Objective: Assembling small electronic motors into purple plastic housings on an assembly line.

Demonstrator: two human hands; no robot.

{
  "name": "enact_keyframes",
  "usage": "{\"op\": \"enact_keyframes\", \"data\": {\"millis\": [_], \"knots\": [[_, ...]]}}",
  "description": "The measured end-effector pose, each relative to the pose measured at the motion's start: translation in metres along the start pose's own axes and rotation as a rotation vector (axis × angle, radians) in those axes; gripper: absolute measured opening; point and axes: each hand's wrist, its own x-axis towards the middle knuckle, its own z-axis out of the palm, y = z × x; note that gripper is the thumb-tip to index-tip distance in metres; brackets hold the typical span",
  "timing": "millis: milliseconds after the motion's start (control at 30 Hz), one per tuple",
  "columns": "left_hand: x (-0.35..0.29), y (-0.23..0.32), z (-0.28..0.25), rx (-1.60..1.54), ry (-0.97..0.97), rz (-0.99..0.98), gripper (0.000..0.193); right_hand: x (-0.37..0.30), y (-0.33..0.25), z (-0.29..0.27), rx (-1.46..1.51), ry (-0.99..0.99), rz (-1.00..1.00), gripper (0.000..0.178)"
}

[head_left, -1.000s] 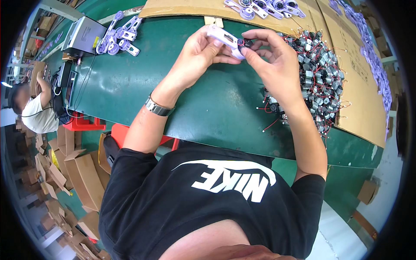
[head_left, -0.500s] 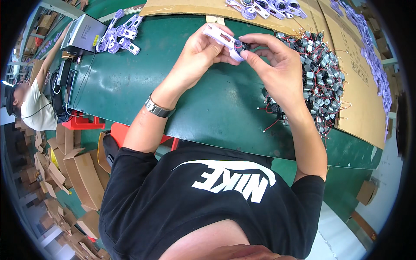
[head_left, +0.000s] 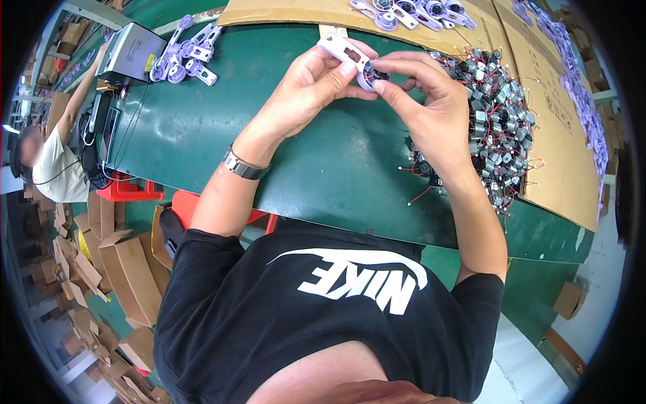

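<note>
In front of me, above the green table (head_left: 323,168), my left hand (head_left: 311,81) grips a lavender plastic housing (head_left: 334,46) by its long slotted body. At the housing's right end, a round ring holds a small black motor part (head_left: 376,73). My right hand (head_left: 434,101) closes thumb and fingers on this part, at the ring. Its fingers partly hide the fit between the two pieces. Just right of my right hand lies a heap of small silver-and-black motors (head_left: 494,124) with thin red and black wires.
Lavender housings (head_left: 182,60) are grouped at the table's far left beside a grey box-shaped device (head_left: 130,54). More housings with black parts (head_left: 420,12) lie on the cardboard sheet (head_left: 282,12) at the back. A co-worker (head_left: 60,165) is at the left, above cardboard boxes (head_left: 131,276).
The black part now sits lower within the ring. My left thumb has moved up onto the housing, which has turned slightly, and my right fingers have closed in around the ring.
</note>
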Motion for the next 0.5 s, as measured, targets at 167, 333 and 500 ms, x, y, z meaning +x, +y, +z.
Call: {"op": "enact_keyframes", "data": {"millis": [167, 333, 500], "knots": [[0.0, 0.0, 0.002, 0.071, 0.019, 0.037, 0.03, 0.002, 0.001, -0.004, 0.075, -0.019, 0.044, 0.025], [0.002, -0.007, -0.004, 0.132, 0.081, 0.068, 0.025, -0.002, 0.002, -0.006, -0.025, 0.011, -0.017, 0.023], [0.003, -0.013, 0.007, 0.03, 0.12, 0.01, 0.02, -0.01, -0.002, 0.009, -0.125, 0.107, -0.038, 0.023]]}}
